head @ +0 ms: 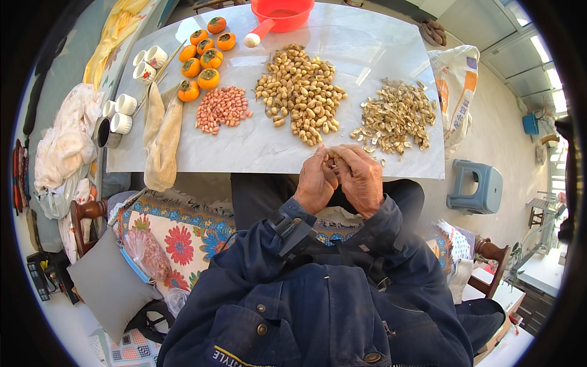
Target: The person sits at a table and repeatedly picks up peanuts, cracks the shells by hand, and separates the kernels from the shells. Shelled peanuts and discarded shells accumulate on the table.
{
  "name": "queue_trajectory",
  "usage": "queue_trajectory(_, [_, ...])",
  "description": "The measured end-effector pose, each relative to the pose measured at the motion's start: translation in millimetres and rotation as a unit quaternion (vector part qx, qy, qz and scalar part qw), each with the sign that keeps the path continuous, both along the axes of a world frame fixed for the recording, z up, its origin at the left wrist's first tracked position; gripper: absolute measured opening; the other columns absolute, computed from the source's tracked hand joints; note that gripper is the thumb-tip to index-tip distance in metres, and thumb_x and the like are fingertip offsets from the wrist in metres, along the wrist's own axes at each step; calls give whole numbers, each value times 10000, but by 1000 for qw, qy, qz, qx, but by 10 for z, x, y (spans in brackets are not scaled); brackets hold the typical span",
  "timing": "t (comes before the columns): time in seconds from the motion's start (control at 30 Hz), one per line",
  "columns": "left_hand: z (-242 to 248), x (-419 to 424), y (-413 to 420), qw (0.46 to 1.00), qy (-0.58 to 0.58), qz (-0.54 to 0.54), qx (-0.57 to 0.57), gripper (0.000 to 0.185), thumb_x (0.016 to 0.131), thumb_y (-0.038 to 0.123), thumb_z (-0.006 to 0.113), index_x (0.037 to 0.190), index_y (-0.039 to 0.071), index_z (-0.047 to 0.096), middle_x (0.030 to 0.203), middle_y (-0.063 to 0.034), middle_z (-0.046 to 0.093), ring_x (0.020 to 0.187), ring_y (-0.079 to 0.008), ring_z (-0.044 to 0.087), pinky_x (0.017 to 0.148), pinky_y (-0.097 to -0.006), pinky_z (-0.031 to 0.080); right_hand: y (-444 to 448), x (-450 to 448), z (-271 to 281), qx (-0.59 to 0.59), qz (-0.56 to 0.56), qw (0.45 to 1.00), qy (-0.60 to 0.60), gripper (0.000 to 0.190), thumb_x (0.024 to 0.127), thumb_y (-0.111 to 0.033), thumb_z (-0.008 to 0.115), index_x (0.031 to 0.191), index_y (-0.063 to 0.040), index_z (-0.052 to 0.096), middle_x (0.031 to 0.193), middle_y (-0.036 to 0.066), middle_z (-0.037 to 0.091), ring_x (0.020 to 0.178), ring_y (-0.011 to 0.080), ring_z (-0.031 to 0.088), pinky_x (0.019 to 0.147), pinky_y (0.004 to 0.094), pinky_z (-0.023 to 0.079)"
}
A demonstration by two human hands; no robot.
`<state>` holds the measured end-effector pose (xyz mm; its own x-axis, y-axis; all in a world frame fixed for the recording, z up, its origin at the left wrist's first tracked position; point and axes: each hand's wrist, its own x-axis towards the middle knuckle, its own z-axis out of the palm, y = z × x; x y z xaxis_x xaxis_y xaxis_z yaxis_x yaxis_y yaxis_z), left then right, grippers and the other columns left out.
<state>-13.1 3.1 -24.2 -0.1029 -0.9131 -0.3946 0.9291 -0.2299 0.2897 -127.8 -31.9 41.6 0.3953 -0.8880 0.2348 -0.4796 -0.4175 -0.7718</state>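
Observation:
My left hand (316,181) and my right hand (360,176) meet just above the front edge of the marble-patterned table (229,153). Between their closed fingertips is a small peanut, mostly hidden by the fingers. Straight beyond my hands lies a large heap of unshelled peanuts (302,87), its near end close to my left fingertips. Pink-skinned shelled kernels (222,109) form a smaller pile on the left. To the right is a spread of broken, empty peanut shells (399,117), with a few fragments scattered near my right hand.
Orange persimmons (208,79) sit at the back left, near small white cups (156,56) and a beige cloth (163,137) hanging over the front edge. A red plastic ladle (282,16) rests at the back. Right of the table stand a woven sack (454,91) and a blue-grey stool (477,187).

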Motion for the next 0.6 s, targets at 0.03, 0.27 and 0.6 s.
queue_trajectory(0.03, [7,35,6,1000,2,-1,4,427,1099,394,362,1126,18,564,1035,-84,626,961,-180,637,820,-301,540,-15,-3,-22,22,-12,1000,-10,223,867,-19,685,1089,-12,704,1019,151,704,829,264,715,725,334,563])
queue_trajectory(0.27, [-159,865,-1,984,-110,140,-30,417,1093,347,368,1090,-20,565,1036,-171,655,1002,-322,662,962,-489,541,-235,-269,-237,174,-132,965,-142,187,930,-7,643,1105,27,700,866,52,693,690,93,626,607,240,512])
queue_trajectory(0.6, [-473,1978,-61,946,-220,233,51,392,1071,330,392,1127,-15,569,1127,-174,644,1074,-343,640,989,-514,529,-982,-798,-730,5,-217,976,-15,195,863,-55,683,1045,-3,727,858,105,737,734,182,681,704,317,544])
